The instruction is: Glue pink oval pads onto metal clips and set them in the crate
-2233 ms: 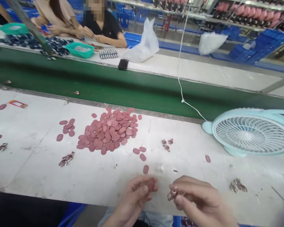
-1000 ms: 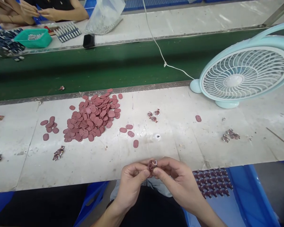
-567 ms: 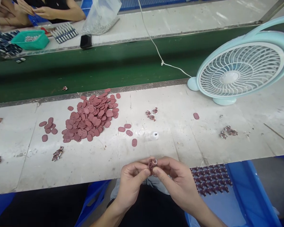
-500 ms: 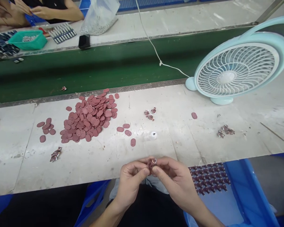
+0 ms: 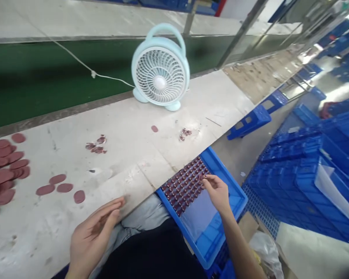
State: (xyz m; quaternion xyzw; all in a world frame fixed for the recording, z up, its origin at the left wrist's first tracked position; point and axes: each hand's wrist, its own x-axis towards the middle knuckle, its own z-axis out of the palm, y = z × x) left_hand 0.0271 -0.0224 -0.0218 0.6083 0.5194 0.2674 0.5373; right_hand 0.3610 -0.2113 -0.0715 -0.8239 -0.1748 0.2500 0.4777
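Over the near table edge, my left hand is held with its fingers stretched out and the thumb apart, and nothing shows between them. My right hand reaches over a blue tray and pinches a small dark red part at its fingertips, mostly hidden and blurred. Rows of dark red parts with shiny bits fill the far half of that tray, on a pale sheet. Several flat reddish oval pieces lie beyond my left hand, beside a larger pile of the same pieces at the left edge.
A light blue fan stands at the table's far side, its white cord running left. Small clusters of dark red parts lie on the white table. Stacked blue crates stand to the right, near a blue stool.
My view has swung right. My hands have parted: the right has moved from the left hand to the tray with a small dark red part, while the left has let go and opened.
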